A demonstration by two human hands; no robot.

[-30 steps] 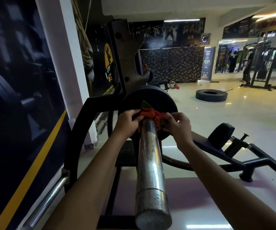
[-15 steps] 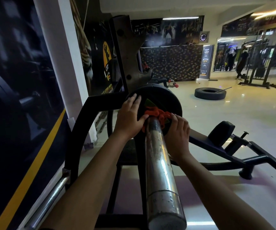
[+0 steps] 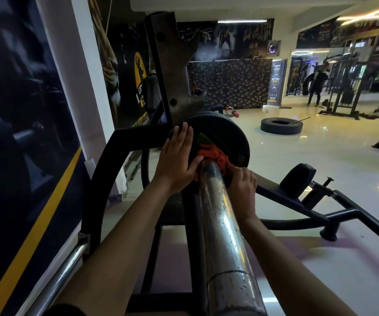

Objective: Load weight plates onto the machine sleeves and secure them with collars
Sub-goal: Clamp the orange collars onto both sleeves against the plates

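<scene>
One black weight plate [image 3: 225,133] sits on the single chrome sleeve [image 3: 225,224], w/ one orange collar [image 3: 213,153] against its face. Left hand [image 3: 177,165] lies flat, fingers spread, on the plate; right hand [image 3: 243,185] is curled at the collar's right side, prob. gripping it, though fingertips are hidden.

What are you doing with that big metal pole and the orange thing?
A person is loading a gym machine. A black plate already sits on the steel sleeve. The left hand lies flat against the plate, while the right hand grips the orange collar on the sleeve, right up against the plate. Whether the collar is locked yet cannot be told.
</scene>
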